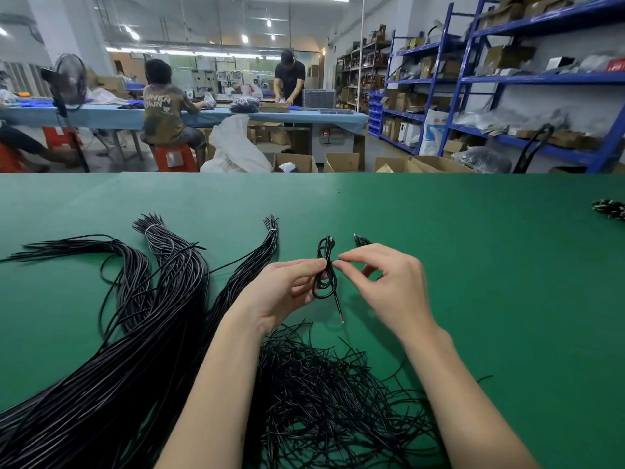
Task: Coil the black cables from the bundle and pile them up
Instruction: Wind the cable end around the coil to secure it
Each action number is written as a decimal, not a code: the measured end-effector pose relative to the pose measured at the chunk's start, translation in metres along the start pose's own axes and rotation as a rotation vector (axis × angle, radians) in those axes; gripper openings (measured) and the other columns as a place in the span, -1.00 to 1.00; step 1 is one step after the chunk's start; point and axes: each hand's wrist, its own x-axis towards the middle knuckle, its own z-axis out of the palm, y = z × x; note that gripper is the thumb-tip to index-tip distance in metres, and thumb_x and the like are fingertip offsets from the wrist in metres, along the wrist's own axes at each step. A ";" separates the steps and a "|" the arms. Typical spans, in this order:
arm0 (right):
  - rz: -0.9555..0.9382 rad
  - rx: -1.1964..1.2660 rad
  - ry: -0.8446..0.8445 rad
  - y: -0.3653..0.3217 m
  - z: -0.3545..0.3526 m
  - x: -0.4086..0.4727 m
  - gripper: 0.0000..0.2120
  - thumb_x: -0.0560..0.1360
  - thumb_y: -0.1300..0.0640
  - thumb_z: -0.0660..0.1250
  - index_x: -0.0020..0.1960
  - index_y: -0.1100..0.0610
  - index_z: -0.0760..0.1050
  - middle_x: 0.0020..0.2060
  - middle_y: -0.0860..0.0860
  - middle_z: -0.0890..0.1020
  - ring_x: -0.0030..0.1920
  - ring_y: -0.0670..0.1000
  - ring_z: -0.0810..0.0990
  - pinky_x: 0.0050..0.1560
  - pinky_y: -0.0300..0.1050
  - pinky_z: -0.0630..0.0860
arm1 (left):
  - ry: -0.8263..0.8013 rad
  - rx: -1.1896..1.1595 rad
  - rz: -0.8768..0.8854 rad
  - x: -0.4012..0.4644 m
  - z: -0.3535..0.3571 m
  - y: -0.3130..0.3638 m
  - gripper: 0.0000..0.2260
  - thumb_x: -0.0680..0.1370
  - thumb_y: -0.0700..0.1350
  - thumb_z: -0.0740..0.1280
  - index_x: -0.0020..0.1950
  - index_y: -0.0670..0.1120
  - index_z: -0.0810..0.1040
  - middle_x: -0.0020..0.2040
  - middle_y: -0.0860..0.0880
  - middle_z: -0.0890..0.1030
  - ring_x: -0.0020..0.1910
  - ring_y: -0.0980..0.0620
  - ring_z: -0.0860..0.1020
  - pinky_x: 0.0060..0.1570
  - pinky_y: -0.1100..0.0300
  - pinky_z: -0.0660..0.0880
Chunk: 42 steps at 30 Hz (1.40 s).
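The left hand (287,289) and right hand (389,282) pinch a coiled black cable (325,272) above the green table (507,265); tied cable bundles (162,299) lie toward the left edge, a loose tangle (331,394) near its front edge.

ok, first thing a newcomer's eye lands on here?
The two hands at centre: the left hand pinches a small coiled cable at its middle and the right hand pinches beside it. Next, the long black cable bundles fanned across the green table at left.

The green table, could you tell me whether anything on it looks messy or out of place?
Yes: the loose cables near the front edge lie in a tangled heap, unlike the tied bundles at left. The coiled cable held by the left hand looks tidy.
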 end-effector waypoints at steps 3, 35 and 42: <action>-0.053 -0.028 -0.008 0.000 0.002 -0.002 -0.84 0.53 -0.05 0.46 -0.12 0.01 0.73 -0.19 -0.19 0.70 -0.31 -0.12 0.59 -0.25 -0.22 0.51 | -0.031 0.006 0.010 0.000 -0.002 0.000 -0.81 0.29 -0.06 0.54 -0.16 -0.10 0.76 -0.17 -0.05 0.70 -0.29 0.13 0.60 -0.26 0.32 0.55; 0.324 0.402 -0.103 0.006 -0.006 0.006 -0.95 0.47 0.12 0.54 -0.16 0.00 0.75 -0.36 -0.17 0.69 -0.41 -0.16 0.53 -0.37 -0.36 0.40 | 0.010 0.082 0.079 0.005 0.009 -0.007 -0.72 0.37 -0.05 0.53 0.02 -0.15 0.72 -0.12 -0.04 0.71 -0.25 0.13 0.60 -0.23 0.30 0.54; 1.052 0.928 0.078 -0.003 0.026 -0.003 -0.94 0.47 0.12 0.53 -0.06 0.07 0.72 -0.19 -0.12 0.73 -0.31 -0.12 0.49 -0.42 -0.32 0.40 | 0.237 0.386 0.473 0.011 0.023 -0.015 -0.90 0.47 -0.20 0.53 -0.16 0.00 0.71 -0.26 0.06 0.72 -0.26 0.19 0.65 -0.23 0.27 0.60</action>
